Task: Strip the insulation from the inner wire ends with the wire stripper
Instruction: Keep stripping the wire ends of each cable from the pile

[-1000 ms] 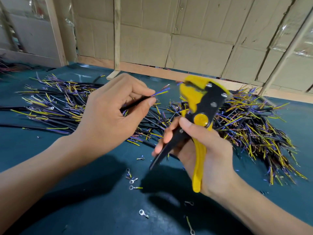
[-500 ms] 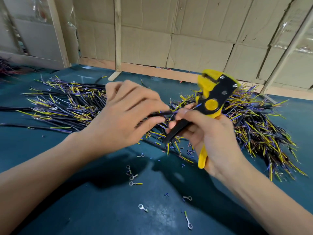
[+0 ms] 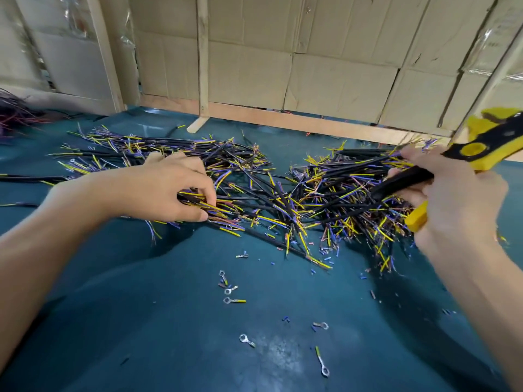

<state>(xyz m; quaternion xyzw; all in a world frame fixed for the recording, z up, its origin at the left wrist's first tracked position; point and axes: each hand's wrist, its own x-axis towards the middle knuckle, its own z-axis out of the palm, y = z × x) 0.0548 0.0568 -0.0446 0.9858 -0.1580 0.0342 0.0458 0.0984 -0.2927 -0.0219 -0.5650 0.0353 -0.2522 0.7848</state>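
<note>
Teal table [image 3: 169,321]: left hand [image 3: 167,190] pinches wires [image 3: 209,206].

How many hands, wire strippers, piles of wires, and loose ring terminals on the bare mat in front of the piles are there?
Hands: 2 (left hand, right hand)
Wire stripper: 1
Piles of wires: 2
Loose ring terminals: 7
Total: 12

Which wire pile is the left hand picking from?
The left pile: the left hand pinches wires at its near edge; the right pile lies apart.
</note>
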